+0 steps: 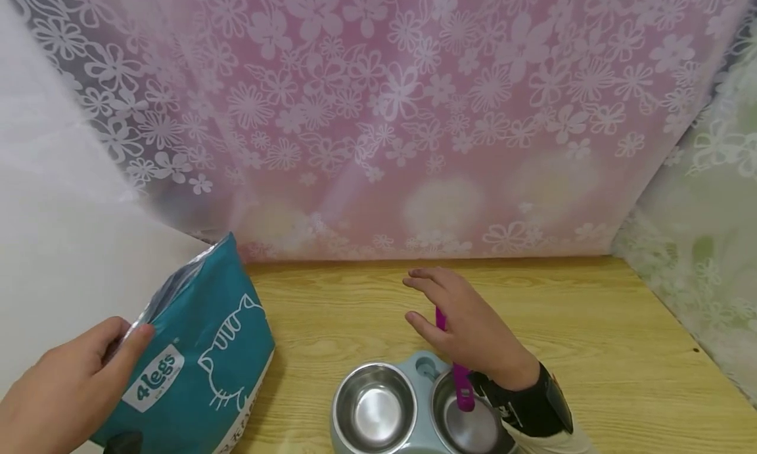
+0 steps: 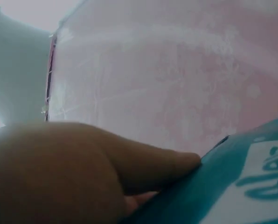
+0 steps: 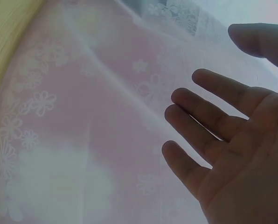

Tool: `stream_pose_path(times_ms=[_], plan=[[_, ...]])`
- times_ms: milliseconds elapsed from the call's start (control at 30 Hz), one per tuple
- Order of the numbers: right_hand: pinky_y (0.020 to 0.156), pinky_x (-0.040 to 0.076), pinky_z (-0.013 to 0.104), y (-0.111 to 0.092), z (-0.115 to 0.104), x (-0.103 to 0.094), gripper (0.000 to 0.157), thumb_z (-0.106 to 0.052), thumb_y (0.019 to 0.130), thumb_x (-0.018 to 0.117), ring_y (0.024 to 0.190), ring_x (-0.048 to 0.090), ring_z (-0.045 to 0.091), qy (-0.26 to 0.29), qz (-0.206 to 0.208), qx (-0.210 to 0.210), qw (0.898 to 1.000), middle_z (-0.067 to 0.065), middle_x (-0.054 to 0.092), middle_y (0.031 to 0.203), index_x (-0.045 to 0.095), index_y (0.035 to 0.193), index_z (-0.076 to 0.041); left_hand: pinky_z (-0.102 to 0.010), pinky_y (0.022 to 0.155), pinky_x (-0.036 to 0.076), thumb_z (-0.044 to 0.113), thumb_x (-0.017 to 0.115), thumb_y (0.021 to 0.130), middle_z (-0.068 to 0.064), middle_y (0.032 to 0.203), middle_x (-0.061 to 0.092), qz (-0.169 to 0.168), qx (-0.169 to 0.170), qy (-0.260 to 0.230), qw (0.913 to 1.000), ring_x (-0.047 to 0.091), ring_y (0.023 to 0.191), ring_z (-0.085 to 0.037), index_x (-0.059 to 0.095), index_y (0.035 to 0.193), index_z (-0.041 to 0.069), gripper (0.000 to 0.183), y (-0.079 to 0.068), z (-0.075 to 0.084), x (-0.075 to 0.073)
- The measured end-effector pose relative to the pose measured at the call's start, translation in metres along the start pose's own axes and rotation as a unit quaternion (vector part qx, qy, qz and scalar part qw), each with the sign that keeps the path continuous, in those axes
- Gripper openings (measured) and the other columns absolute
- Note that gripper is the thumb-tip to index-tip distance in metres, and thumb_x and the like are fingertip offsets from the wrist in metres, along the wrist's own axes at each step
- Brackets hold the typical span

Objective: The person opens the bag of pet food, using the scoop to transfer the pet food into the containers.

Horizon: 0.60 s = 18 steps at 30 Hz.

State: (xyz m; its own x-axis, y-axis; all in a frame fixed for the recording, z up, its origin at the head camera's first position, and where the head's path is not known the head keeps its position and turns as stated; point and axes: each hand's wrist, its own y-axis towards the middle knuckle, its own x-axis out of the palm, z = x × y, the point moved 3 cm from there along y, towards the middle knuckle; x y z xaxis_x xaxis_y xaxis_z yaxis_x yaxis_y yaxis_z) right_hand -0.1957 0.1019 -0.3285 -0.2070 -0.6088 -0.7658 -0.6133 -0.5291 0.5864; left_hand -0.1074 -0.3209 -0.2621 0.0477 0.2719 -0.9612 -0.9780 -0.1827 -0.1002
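Note:
At the left, my left hand [image 1: 83, 375] pinches the top edge of a teal pet food bag [image 1: 201, 349] with a white cat outline and a "4Legs" label. The bag's silvery mouth gapes a little, and its contents are out of sight. In the left wrist view the thumb [image 2: 153, 163] presses the bag's rim. My right hand [image 1: 473, 322] hovers over the double bowl, holding nothing; its palm shows bare with fingers apart in the right wrist view. Below it, a long purple utensil [image 1: 463, 391] crosses the right steel bowl [image 1: 473, 434], its middle hidden by the hand.
A pale blue holder [image 1: 422, 401] carries the right bowl and a shiny left steel bowl [image 1: 375, 408]. Both stand on a wood-grain table [image 1: 319, 309]. Pink floral sheeting [image 1: 378, 145] hangs behind, with a white wall [image 1: 71, 198] at left and green floral sheeting [image 1: 704, 244] at right.

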Motion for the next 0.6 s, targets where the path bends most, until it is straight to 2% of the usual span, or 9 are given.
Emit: stream_pose_path(times_ms=[67,100,167,233,300,333,467,533,600], plan=[[0.103,0.032,0.041,0.000,-0.001,0.000,0.045,-0.036,0.094,0.059,0.127,0.043,0.022,-0.002,0.001,-0.003,1.000,0.002,0.048,0.136,0.056,0.131,-0.012,-0.049,0.061,0.052,0.055,0.022,0.102,-0.021,0.104,0.062,-0.040,0.035,-0.029,0.9982,0.064,0.076,-0.025,0.043,0.124,-0.004,0.066,0.002,0.005,0.006],[0.103,0.032,0.041,0.000,-0.001,0.000,0.044,-0.036,0.094,0.059,0.127,0.043,0.022,-0.002,0.001,-0.005,1.000,0.002,0.048,0.136,0.056,0.131,-0.012,-0.050,0.064,0.052,0.054,0.022,0.102,-0.020,0.109,0.061,-0.051,0.056,-0.044,0.9961,0.065,0.081,-0.025,0.043,0.126,-0.002,0.064,0.002,0.008,0.009],[0.103,0.032,0.041,0.000,-0.002,-0.001,0.044,-0.036,0.094,0.059,0.127,0.043,0.022,-0.002,0.001,-0.008,1.000,0.002,0.048,0.136,0.056,0.130,-0.012,-0.044,0.066,0.054,0.052,0.025,0.103,-0.015,0.109,0.062,-0.062,0.097,-0.072,0.9907,0.065,0.085,-0.023,0.045,0.125,0.003,0.057,0.001,0.017,0.015],[0.102,0.032,0.042,0.001,-0.003,-0.001,0.043,-0.035,0.093,0.059,0.127,0.043,0.022,-0.002,0.000,-0.010,1.000,0.002,0.048,0.135,0.056,0.130,-0.012,-0.037,0.068,0.053,0.049,0.030,0.103,-0.006,0.104,0.063,-0.047,0.139,-0.082,0.9858,0.063,0.087,-0.018,0.051,0.118,0.009,0.048,0.000,0.028,0.021],[0.102,0.033,0.041,0.001,-0.006,-0.001,0.043,-0.035,0.093,0.060,0.126,0.043,0.022,-0.001,-0.003,-0.010,1.000,0.002,0.049,0.134,0.056,0.130,-0.012,-0.031,0.066,0.049,0.044,0.036,0.104,0.005,0.090,0.060,-0.021,0.182,-0.086,0.9794,0.059,0.080,-0.010,0.054,0.103,0.015,0.035,-0.003,0.042,0.027],[0.102,0.034,0.041,0.001,-0.008,-0.001,0.043,-0.034,0.093,0.060,0.125,0.044,0.022,0.000,-0.004,-0.012,1.000,0.002,0.049,0.134,0.056,0.130,-0.013,-0.030,0.065,0.048,0.044,0.038,0.103,0.007,0.087,0.059,-0.014,0.195,-0.086,0.9769,0.058,0.078,-0.009,0.055,0.101,0.017,0.032,-0.004,0.050,0.030],[0.100,0.037,0.037,0.000,-0.020,0.001,0.043,-0.033,0.093,0.061,0.122,0.047,0.019,0.006,-0.004,-0.031,0.999,0.001,0.052,0.130,0.056,0.131,-0.013,-0.026,0.061,0.043,0.049,0.040,0.101,0.011,0.070,0.050,-0.009,0.233,-0.085,0.9687,0.052,0.065,-0.004,0.054,0.088,0.024,0.031,-0.008,0.078,0.044],[0.099,0.039,0.034,0.001,-0.031,0.004,0.042,-0.032,0.093,0.061,0.121,0.049,0.018,0.009,0.000,-0.053,0.999,0.001,0.053,0.128,0.056,0.130,-0.012,-0.023,0.059,0.040,0.050,0.041,0.100,0.014,0.064,0.045,0.002,0.248,-0.080,0.9654,0.048,0.060,-0.002,0.052,0.082,0.029,0.030,-0.010,0.089,0.050],[0.098,0.039,0.031,0.003,-0.045,0.007,0.042,-0.030,0.092,0.062,0.120,0.050,0.016,0.019,0.003,-0.080,0.997,0.000,0.054,0.126,0.056,0.129,-0.011,-0.022,0.056,0.037,0.049,0.041,0.101,0.013,0.061,0.038,0.009,0.271,-0.080,0.9592,0.043,0.054,-0.001,0.047,0.077,0.029,0.032,-0.010,0.099,0.055]])
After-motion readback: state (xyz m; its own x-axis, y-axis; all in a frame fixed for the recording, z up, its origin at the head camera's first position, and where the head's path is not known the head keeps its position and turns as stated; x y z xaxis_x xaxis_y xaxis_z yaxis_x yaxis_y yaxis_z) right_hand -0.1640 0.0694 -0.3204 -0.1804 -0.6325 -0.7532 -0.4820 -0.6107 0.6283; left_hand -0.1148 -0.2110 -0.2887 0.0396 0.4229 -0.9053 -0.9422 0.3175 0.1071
